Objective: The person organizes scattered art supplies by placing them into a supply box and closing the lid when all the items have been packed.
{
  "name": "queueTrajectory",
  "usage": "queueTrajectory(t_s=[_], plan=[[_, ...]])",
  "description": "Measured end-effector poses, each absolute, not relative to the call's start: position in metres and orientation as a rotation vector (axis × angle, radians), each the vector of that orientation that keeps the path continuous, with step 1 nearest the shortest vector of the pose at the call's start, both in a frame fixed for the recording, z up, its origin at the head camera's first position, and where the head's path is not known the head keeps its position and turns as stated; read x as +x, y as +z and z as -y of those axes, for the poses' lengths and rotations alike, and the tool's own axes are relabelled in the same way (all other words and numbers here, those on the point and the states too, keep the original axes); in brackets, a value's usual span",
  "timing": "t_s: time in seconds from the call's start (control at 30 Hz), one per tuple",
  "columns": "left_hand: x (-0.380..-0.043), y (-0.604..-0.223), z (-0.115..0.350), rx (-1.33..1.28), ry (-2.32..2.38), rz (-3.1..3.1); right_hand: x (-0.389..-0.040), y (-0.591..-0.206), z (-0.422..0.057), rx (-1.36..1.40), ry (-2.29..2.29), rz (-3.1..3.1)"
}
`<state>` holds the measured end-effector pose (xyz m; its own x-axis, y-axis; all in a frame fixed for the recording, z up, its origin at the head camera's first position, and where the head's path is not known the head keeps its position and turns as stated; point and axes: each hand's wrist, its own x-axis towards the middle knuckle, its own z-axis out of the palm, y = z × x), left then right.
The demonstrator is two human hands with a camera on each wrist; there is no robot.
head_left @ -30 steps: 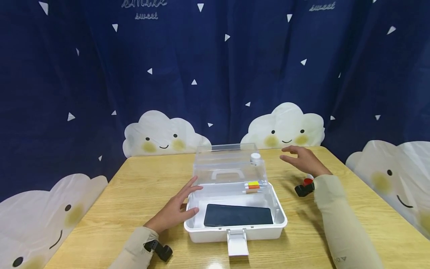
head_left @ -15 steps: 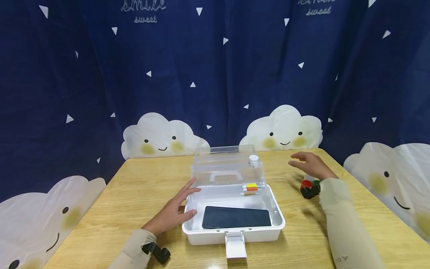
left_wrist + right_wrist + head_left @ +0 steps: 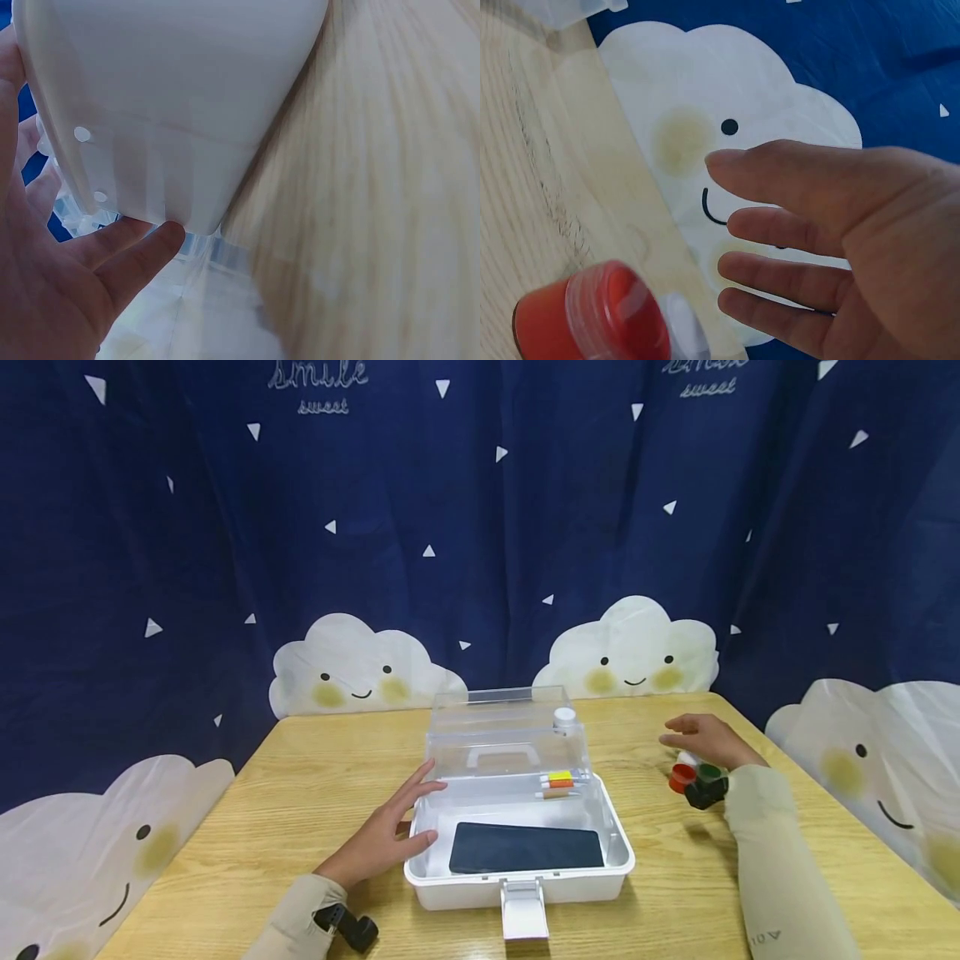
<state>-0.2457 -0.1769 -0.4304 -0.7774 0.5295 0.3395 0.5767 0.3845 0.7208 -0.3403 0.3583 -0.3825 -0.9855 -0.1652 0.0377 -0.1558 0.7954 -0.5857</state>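
A white plastic box (image 3: pixel 517 889) stands with its clear lid (image 3: pixel 502 752) tipped back and its front latch (image 3: pixel 524 908) hanging down. Inside lie a flat dark rectangular panel (image 3: pixel 527 848) and several pens (image 3: pixel 558 783) with yellow, orange and brown parts. My left hand (image 3: pixel 386 831) rests across the left rim, thumb over the inside; two fingers touch the outer wall in the left wrist view. Over at the right, my right hand (image 3: pixel 708 739) hovers with relaxed fingers and holds nothing. Close by it are a red jar (image 3: pixel 589 315), a green-topped jar (image 3: pixel 708 772) and a white one (image 3: pixel 687 760).
A small white-capped bottle (image 3: pixel 564 718) shows at the lid's right side. The wooden table (image 3: pixel 330 768) reaches back to a dark blue curtain (image 3: pixel 390 485) with clouds. A small brown thing (image 3: pixel 405 827) is partly hidden behind my left hand.
My right hand has moved right and lower, away from the lid and towards the jars, which show more now. My left hand stays at the box rim. The view has tilted slightly.
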Motion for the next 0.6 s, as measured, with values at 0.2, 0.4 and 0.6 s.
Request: queueTrajectory(t_s=[0.2, 0.4, 0.6], plan=[[-0.246, -0.432, 0.177, -1.043, -1.375, 2.567, -0.343, -0.394, -0.367, -0.296, -0.962, -2.922], [-0.247, -0.431, 0.177, -1.035, -1.373, 2.569, -0.344, -0.400, -0.373, -0.282, -0.955, -2.895], [-0.247, -0.431, 0.177, -1.036, -1.367, 2.569, -0.341, -0.404, -0.381, -0.222, -0.967, -2.844]])
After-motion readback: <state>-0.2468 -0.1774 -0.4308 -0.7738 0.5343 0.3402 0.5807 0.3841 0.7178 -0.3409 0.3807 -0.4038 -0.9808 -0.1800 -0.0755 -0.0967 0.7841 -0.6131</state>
